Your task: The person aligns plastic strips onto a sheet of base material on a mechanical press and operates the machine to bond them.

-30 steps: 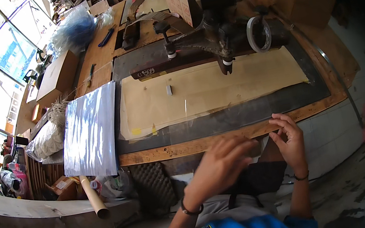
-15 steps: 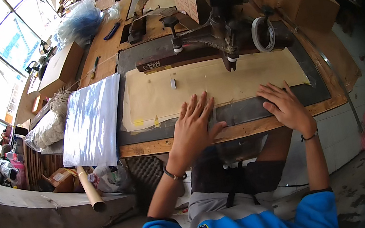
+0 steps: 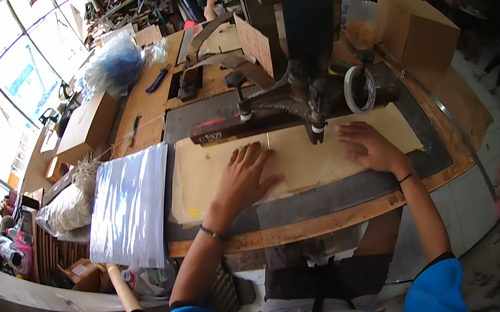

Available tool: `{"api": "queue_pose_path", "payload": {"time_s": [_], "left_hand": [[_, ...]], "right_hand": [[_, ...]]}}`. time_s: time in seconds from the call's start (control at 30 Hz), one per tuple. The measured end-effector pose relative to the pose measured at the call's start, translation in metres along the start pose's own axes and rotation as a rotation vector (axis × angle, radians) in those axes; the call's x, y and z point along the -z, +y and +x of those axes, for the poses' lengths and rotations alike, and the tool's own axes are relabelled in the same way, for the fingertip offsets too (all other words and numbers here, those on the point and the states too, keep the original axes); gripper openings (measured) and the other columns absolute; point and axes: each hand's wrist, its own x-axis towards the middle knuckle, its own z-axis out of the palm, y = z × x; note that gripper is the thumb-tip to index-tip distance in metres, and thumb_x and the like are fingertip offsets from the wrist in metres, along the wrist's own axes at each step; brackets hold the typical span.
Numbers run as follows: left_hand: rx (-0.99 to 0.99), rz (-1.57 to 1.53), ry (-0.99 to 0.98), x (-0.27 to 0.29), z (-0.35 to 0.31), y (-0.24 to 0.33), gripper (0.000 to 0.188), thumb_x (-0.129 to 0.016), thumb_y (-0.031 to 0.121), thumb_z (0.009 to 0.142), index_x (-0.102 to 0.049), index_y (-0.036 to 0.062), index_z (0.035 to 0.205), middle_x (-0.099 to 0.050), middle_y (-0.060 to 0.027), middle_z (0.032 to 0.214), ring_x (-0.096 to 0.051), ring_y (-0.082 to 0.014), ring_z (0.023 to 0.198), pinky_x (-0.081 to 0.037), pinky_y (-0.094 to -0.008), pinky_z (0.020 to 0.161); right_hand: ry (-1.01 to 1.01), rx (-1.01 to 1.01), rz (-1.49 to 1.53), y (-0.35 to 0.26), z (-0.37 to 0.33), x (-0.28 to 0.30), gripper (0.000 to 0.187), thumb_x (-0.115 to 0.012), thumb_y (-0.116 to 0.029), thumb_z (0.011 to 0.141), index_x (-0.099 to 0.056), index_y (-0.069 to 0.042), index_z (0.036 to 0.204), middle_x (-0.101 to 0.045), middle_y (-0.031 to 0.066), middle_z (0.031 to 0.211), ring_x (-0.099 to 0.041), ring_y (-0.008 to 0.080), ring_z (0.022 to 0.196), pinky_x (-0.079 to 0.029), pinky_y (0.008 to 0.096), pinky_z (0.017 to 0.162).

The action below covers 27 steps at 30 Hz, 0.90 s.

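A long tan flat sheet (image 3: 305, 163) lies on the dark grey rectangular mat (image 3: 353, 193) in front of me, its far edge running up to the machine and partly hidden there. My left hand (image 3: 240, 176) lies over its left half, fingers spread and straight, with nothing I can see in their hold; what is under my palm is covered. My right hand (image 3: 370, 148) is over the right part, fingers a little apart and slightly bent, seemingly bare too, though their undersides are hidden and I cannot tell how firmly they press. Just beyond, a dark metal machine arm (image 3: 276, 96) and a long dark bar (image 3: 225, 129) stand in the way of the mat's far side, and a pale round ring (image 3: 349, 95) hangs near my right fingers. The wooden worktop (image 3: 245, 242) shows along the front. To the left, shiny bluish plastic sheets (image 3: 129, 210) overhang its edge, above a brown cardboard tube (image 3: 125, 295). A brown cardboard box (image 3: 418, 26) sits at the far right. Behind the machine another person is mostly cut off, and the dim right background is hard to make out.
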Motion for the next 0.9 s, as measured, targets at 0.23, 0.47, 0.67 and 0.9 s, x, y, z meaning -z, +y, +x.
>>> {"api": "queue_pose_path", "payload": {"time_s": [0.23,0.47,0.67,0.9], "left_hand": [[0.058,-0.035,0.037,0.002,-0.002,0.004,0.060,-0.065,0.044,0.095,-0.059,0.0038,0.138,-0.050,-0.0206,0.149,-0.044,-0.0382,0.140,-0.035,-0.0468,0.117],[0.128,-0.098,0.087,0.007,-0.001,0.004,0.049,-0.069,0.036,0.093,-0.065,0.0050,0.131,-0.057,-0.0216,0.140,-0.052,-0.0391,0.131,-0.041,-0.0461,0.112],[0.082,-0.018,0.093,-0.002,0.002,0.000,0.056,-0.067,0.038,0.094,-0.059,0.0009,0.136,-0.052,-0.0230,0.146,-0.048,-0.0401,0.136,-0.039,-0.0462,0.114],[0.126,-0.052,0.065,-0.003,0.000,-0.005,0.057,-0.064,0.039,0.096,-0.058,0.0000,0.138,-0.049,-0.0247,0.149,-0.045,-0.0394,0.140,-0.037,-0.0443,0.116]], "right_hand": [[0.000,0.040,0.016,-0.002,-0.001,0.003,0.049,-0.072,-0.033,0.093,-0.063,-0.012,0.136,-0.050,0.0067,0.153,-0.040,0.0274,0.145,-0.031,0.0425,0.120],[0.079,0.059,-0.016,0.002,0.001,0.002,0.050,-0.073,-0.034,0.092,-0.063,-0.009,0.135,-0.053,0.0092,0.150,-0.040,0.0282,0.144,-0.032,0.0429,0.120],[0.107,0.022,0.019,0.003,-0.002,0.002,0.051,-0.071,-0.036,0.094,-0.063,-0.008,0.135,-0.054,0.0108,0.149,-0.041,0.0288,0.143,-0.033,0.0425,0.120],[0.117,-0.057,0.008,0.005,-0.001,-0.004,0.048,-0.069,-0.036,0.095,-0.063,-0.007,0.134,-0.054,0.0110,0.148,-0.043,0.0278,0.142,-0.035,0.0410,0.119]]}}
